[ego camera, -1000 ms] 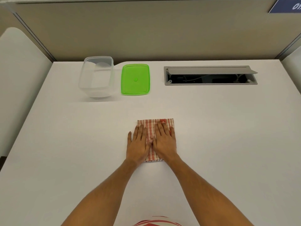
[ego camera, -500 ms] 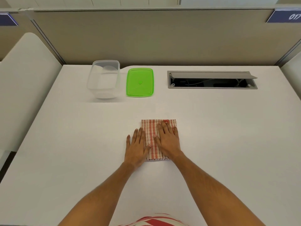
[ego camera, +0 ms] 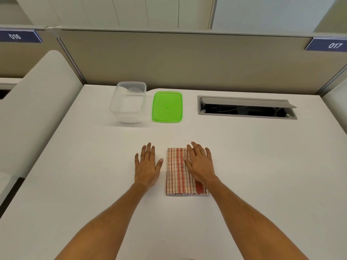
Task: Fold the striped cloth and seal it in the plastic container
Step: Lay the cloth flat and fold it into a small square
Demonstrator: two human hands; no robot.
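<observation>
The striped cloth (ego camera: 177, 172), red lines on cream, lies folded into a small rectangle in the middle of the white desk (ego camera: 253, 166). My right hand (ego camera: 201, 164) rests flat on its right half with straight fingers. Flat on the bare desk just left of the cloth is my left hand (ego camera: 147, 165), fingers spread and apart from the fabric. The clear plastic container (ego camera: 128, 101) stands open at the far left of the desk. Its green lid (ego camera: 167, 106) lies flat right beside it.
A grey cable hatch (ego camera: 247, 107) with its flap raised is set into the desk at the far right. A beige partition (ego camera: 187, 59) closes the far edge. A white rounded divider (ego camera: 35, 102) rises along the left side.
My left hand has slid left off the cloth onto the desk. The right hand stays on the cloth. The camera has tilted up, showing more of the partition.
</observation>
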